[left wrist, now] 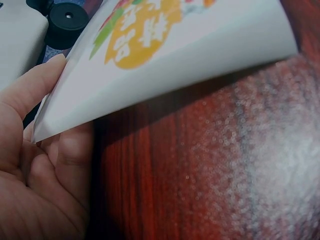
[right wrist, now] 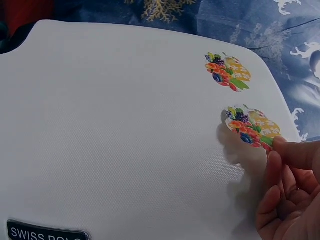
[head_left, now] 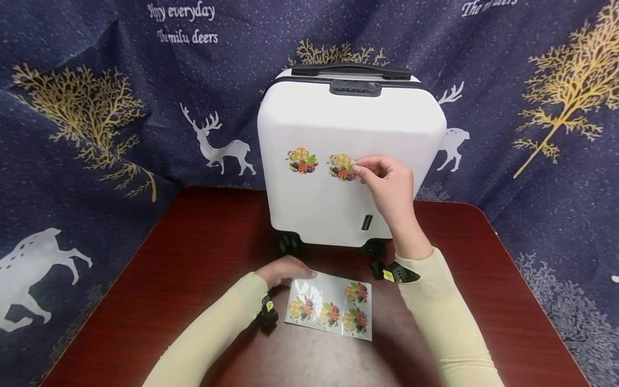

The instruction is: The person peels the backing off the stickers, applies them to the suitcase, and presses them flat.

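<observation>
A white suitcase [head_left: 319,215] stands upright on the table, with one fruit sticker [head_left: 302,161] on the left of its front. Beside that one, my right hand [head_left: 389,185] pinches the edge of a second fruit sticker [right wrist: 250,126] between thumb and forefinger. This sticker casts a shadow on the suitcase in the right wrist view; whether any of it touches the shell, I cannot tell. Lower down, my left hand [head_left: 286,270] holds the corner of a sticker sheet [head_left: 333,285] with thumb and fingers. Several fruit stickers show on the sheet, which is lifted at the held side.
The suitcase has a black handle [head_left: 350,70], a combination lock [head_left: 355,87], a small logo plate [head_left: 367,222] and black wheels [head_left: 288,242]. A dark red wooden table [head_left: 203,236] lies under everything. Behind hangs a blue cloth [head_left: 232,64] printed with deer and golden trees.
</observation>
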A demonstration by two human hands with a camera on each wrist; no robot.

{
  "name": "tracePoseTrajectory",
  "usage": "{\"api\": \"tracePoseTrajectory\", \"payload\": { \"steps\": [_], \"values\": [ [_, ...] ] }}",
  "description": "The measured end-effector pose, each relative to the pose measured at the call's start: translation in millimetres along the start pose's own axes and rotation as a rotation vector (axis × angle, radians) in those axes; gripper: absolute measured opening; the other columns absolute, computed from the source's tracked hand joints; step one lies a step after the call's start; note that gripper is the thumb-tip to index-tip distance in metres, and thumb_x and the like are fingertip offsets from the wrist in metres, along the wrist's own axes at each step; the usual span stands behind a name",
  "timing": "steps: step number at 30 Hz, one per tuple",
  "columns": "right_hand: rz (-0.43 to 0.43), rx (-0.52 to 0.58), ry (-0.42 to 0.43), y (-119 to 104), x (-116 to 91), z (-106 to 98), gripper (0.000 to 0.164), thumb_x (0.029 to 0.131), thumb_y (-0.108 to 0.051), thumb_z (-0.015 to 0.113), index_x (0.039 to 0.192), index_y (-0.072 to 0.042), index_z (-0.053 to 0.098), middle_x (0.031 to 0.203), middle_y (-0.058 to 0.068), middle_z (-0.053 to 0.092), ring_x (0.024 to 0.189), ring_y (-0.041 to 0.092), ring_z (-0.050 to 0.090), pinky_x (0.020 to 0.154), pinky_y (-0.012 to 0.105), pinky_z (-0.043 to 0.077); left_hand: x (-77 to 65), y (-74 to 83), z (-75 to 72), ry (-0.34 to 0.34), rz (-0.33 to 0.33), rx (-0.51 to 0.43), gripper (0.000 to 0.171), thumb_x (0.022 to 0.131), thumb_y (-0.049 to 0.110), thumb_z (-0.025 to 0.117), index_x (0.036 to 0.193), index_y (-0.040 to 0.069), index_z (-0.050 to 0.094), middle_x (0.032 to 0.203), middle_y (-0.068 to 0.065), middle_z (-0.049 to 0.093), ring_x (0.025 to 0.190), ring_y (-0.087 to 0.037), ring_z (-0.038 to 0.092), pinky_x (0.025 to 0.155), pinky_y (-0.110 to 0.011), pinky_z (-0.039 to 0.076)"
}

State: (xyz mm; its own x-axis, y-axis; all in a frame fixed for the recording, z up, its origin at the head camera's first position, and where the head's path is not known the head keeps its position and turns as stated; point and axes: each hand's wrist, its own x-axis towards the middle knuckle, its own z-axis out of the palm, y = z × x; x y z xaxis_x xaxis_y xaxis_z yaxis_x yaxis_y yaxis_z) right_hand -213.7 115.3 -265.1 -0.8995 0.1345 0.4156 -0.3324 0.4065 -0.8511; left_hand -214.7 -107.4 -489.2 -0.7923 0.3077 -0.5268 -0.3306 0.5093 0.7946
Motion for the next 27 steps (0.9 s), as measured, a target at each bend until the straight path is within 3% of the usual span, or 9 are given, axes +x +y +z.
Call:
{"api": "tracePoseTrajectory", "payload": {
  "steps": [5, 9, 27],
  "values": [
    [-0.027, -0.019, 0.034, 1.2, -0.2, 2.9, 0.015, 0.093, -0.015, 0.074, 0.101, -0.002, 0.079, 0.085, 0.009, 0.076, 0.067, -0.004, 0.060, 0.061, 0.019, 0.045, 0.3, 0.6, 0.8, 0.009, -0.011, 0.019, 0.032, 0.091, 0.029, 0.076, 0.106, 0.001, 0.076, 0.095, -0.008, 0.077, 0.078, -0.013, 0.069, 0.072, -0.027, 0.057],
    [-0.051, -0.035, 0.053, 1.2, -0.9, 5.0, 0.016, 0.094, -0.015, 0.074, 0.101, -0.003, 0.079, 0.090, 0.017, 0.076, 0.067, -0.003, 0.057, 0.061, 0.018, 0.043, 0.2, 0.7, 1.0, 0.006, -0.014, 0.008, 0.032, 0.091, 0.028, 0.076, 0.107, 0.001, 0.076, 0.095, -0.009, 0.077, 0.078, -0.014, 0.069, 0.072, -0.027, 0.057],
    [-0.080, -0.060, 0.101, -0.2, -2.4, 9.0, 0.015, 0.093, -0.014, 0.075, 0.101, -0.002, 0.079, 0.095, 0.018, 0.078, 0.067, -0.005, 0.054, 0.062, 0.017, 0.041, 1.0, -0.6, 0.9, 0.012, -0.007, 0.014, 0.033, 0.090, 0.028, 0.077, 0.108, 0.001, 0.076, 0.095, -0.009, 0.076, 0.078, -0.013, 0.069, 0.071, -0.026, 0.057]
  ]
}}
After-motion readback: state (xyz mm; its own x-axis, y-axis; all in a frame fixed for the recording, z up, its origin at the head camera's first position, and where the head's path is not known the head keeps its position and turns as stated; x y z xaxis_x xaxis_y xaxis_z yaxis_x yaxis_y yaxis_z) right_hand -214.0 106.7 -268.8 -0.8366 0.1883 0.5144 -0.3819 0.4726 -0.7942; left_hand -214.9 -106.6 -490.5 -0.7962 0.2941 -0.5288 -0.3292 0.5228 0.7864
